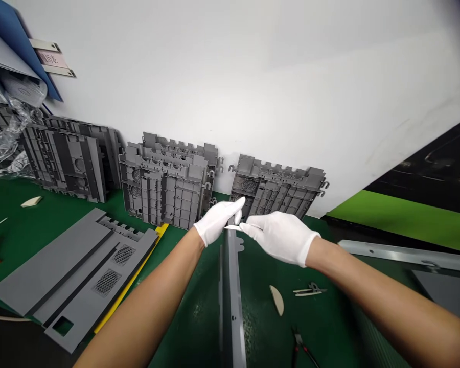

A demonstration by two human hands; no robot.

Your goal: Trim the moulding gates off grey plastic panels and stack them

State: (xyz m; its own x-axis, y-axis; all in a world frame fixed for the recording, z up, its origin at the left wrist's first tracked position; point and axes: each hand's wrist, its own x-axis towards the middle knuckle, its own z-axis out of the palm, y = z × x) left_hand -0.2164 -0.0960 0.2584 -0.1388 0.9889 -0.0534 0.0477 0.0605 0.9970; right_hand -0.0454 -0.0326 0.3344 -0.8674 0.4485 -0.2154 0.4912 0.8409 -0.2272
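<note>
My left hand [219, 221], in a white glove, is closed at the far end of a grey plastic panel [234, 291] standing on its edge, narrow side toward me. Its thumb points away, and its curled fingers are partly hidden. My right hand [281, 236], also gloved, pinches a thin, pale, blade-like strip [233, 227]. That strip lies across the panel's far top end, between my two hands. A small hooked tab sticks out from the panel's right side, just below my right fingertips.
Grey moulded panels [164, 189] lean against the white wall [253, 76], with one more [281, 186] behind my hands. A flat grey panel [72, 271] lies left beside a yellow strip [130, 286]. Cutters [299, 342] and a cream half-round piece [277, 300] lie on the green mat [264, 337].
</note>
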